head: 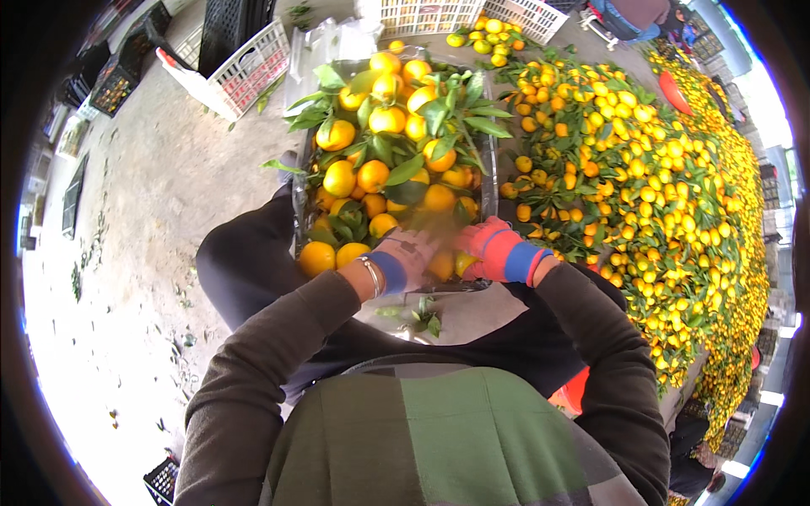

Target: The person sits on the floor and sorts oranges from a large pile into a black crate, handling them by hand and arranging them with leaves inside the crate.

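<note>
Before me stands a plastic-lined crate (491,183) full of orange citrus fruits (373,176) with green leaves on their stems. My left hand (405,253), in a pale pink knit glove with a blue cuff, rests over the fruits at the crate's near edge; its fingertips are blurred. Beside it, at the near right corner, my right hand (500,252) wears a red glove with a blue cuff. A yellowish fruit (466,263) shows against its fingers. Whether either hand grips a fruit is unclear, as the area between them is blurred.
A huge heap of citrus with leaves (658,190) spreads along the right. White plastic crates (253,69) (430,16) stand beyond, with black crates (117,85) at the far left. A red basin (674,93) lies on the heap. Another person (633,16) is at the upper right.
</note>
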The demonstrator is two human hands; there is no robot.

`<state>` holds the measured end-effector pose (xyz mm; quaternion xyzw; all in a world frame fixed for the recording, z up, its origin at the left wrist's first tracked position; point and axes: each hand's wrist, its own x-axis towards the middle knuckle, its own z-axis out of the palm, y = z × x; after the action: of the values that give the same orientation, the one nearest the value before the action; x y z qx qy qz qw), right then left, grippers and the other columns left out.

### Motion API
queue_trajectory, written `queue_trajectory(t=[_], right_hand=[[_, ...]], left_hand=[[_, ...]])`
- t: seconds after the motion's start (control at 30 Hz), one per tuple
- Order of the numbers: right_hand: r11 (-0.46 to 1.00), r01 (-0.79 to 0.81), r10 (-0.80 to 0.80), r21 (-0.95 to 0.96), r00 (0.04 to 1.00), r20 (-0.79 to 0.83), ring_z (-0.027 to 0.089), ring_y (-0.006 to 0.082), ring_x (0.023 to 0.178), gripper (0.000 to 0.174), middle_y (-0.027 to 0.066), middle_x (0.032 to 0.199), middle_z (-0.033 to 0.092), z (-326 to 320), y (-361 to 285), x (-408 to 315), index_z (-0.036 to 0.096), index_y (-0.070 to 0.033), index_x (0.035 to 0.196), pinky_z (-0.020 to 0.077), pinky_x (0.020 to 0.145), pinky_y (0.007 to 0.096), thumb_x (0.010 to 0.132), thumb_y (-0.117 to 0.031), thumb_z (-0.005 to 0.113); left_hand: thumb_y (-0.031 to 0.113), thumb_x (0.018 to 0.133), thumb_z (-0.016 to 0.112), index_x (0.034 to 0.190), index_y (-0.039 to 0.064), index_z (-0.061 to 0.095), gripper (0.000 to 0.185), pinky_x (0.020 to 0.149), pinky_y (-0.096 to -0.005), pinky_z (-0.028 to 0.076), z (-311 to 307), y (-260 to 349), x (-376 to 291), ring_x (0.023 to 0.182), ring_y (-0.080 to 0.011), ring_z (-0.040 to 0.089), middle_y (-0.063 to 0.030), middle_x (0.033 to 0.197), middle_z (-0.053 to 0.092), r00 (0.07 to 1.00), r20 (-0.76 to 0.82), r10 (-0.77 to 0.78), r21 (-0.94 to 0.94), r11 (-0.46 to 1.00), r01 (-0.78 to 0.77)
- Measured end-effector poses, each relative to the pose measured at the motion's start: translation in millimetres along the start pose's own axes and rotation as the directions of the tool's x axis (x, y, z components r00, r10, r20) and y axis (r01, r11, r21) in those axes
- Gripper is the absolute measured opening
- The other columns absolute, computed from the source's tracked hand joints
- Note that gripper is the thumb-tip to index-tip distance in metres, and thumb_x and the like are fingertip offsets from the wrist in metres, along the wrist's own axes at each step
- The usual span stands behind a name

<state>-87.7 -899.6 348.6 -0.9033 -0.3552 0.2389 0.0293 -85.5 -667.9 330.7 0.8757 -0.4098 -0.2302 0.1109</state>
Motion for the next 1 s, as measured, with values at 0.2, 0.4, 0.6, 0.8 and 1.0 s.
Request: queue_trajectory(t=[0.2, 0.4, 0.6, 0.8, 1.0], right_hand=[[0.998, 0.063, -0.063, -0.017, 0.998, -0.006, 0.058, 0.0340, 0.108, 0.053, 0.0145, 0.111, 0.060, -5, -8, -3, 0.061, -0.008, 0.115, 0.0441, 0.091, 0.0444, 0.075, -0.037, 0.076], [0.902, 0.114, 0.115, 0.417, 0.867, -0.484, 0.063, 0.0370, 0.103, 0.038, 0.0165, 0.116, 0.064, -49, -6, 11, 0.063, -0.009, 0.120, 0.0520, 0.088, 0.0433, 0.086, -0.026, 0.066], [0.941, -0.068, 0.206, 0.332, 0.894, -0.399, 0.064, 0.0350, 0.103, 0.044, 0.0160, 0.115, 0.065, -95, -36, 143, 0.063, -0.009, 0.117, 0.0521, 0.086, 0.0452, 0.088, -0.042, 0.061], [0.938, -0.292, 0.315, 0.188, 0.943, -0.106, 0.061, 0.0373, 0.110, 0.070, 0.0187, 0.128, 0.058, -60, -48, 187, 0.054, -0.010, 0.130, 0.0501, 0.091, 0.0448, 0.080, -0.059, 0.063], [0.960, -0.247, 0.245, 0.134, 0.969, 0.029, 0.056, 0.0331, 0.120, 0.071, 0.0174, 0.130, 0.059, -43, -39, 186, 0.054, -0.007, 0.133, 0.0453, 0.099, 0.0430, 0.085, -0.059, 0.058]], left_hand=[[0.041, 0.079, 0.072, 0.144, 0.004, 0.040, 0.081, 0.103, -0.0454, 0.040, -10, 7, -7, 0.125, -0.0382, 0.050, -0.0207, 0.137, 0.051, 0.996, -0.074, 0.049, -0.005, 0.999, -0.049], [0.030, 0.081, 0.072, 0.131, 0.010, 0.056, 0.056, 0.094, -0.0470, 0.047, -57, -65, -40, 0.105, -0.0370, 0.059, -0.0186, 0.113, 0.060, 0.560, -0.636, -0.531, -0.365, 0.846, 0.389], [0.040, 0.080, 0.073, 0.142, 0.012, 0.049, 0.072, 0.104, -0.0421, 0.043, -63, -131, -24, 0.127, -0.0364, 0.050, -0.0205, 0.137, 0.053, 0.867, -0.230, -0.443, 0.182, 0.855, 0.485], [0.008, 0.070, 0.081, 0.131, 0.006, 0.057, 0.065, 0.104, -0.0321, 0.044, -84, -153, -83, 0.118, -0.0228, 0.057, -0.0109, 0.126, 0.062, 0.891, -0.260, -0.371, -0.771, 0.635, 0.039], [-0.004, 0.073, 0.065, 0.131, -0.003, 0.056, 0.059, 0.104, -0.0319, 0.043, -66, -167, -112, 0.122, -0.0210, 0.056, -0.0112, 0.126, 0.063, 0.904, -0.396, -0.163, -0.916, -0.006, -0.402]])
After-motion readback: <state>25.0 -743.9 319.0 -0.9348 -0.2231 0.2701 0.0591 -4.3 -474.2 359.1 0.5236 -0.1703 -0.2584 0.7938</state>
